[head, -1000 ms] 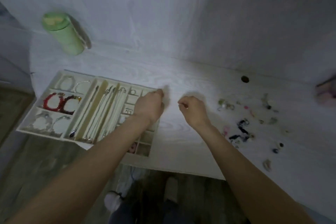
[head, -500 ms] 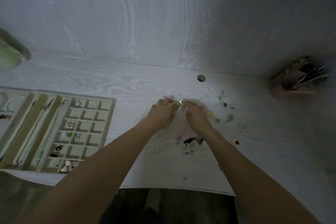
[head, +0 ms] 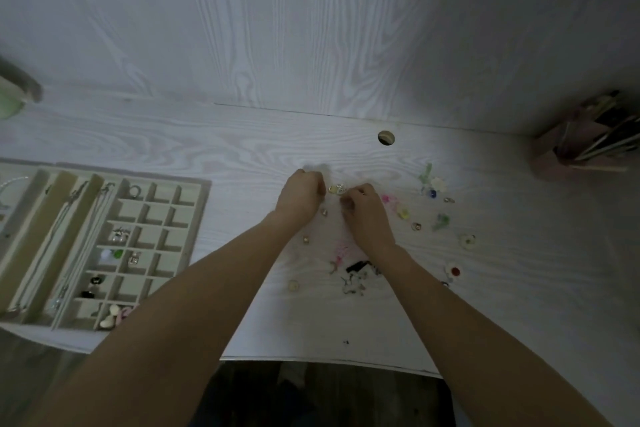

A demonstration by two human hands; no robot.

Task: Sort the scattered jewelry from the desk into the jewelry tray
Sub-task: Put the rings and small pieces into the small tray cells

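Observation:
A cream jewelry tray [head: 203, 184] lies at the left of the white desk, with chains in its long slots and small pieces in several square cells. Scattered jewelry lies right of centre: a pink piece [head: 388, 199], a yellow flower [head: 403, 213], a white flower [head: 438, 184], a red-centred flower [head: 454, 270] and a dark tangle [head: 356, 267]. A small pale earring [head: 337, 188] lies between my hands. My right hand [head: 367, 215] has curled fingers that pinch at it. My left hand [head: 303, 196] is curled just left of it; contact is unclear.
A green bottle [head: 10, 104] stands at the far left edge. A pink holder full of sticks [head: 554, 163] sits in the back right corner. A cable hole [head: 386, 138] is behind my hands. The desk's front edge [head: 311, 359] runs below my forearms, and a wood-grain wall is behind.
My left hand has left the tray and moved right to the scattered pile. My right hand has moved with it. My view has swung right, so the tray now sits at the left.

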